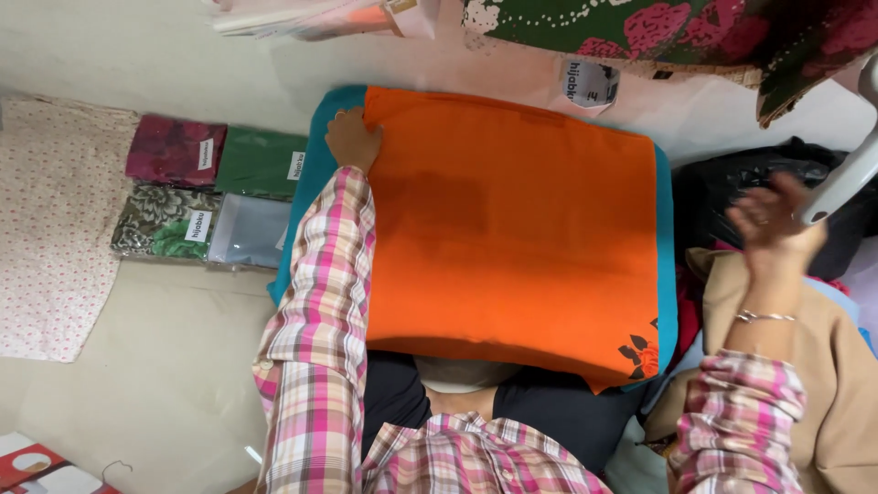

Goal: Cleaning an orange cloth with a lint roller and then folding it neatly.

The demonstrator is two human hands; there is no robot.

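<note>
Here, the left hand (352, 139) pins smooth, rectangular orange cloth (512, 238) flat.

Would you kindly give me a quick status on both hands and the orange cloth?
Left hand pinning orange cloth at its far corner. Right hand raised, open, empty. Cloth flat on teal layer.

We are wearing a long-sleeved checked shirt in pink, white and grey, and its cuffs are reaching the wrists. We are wearing a thin silver bracelet (765, 316) on the right wrist, and dark trousers below.
</note>
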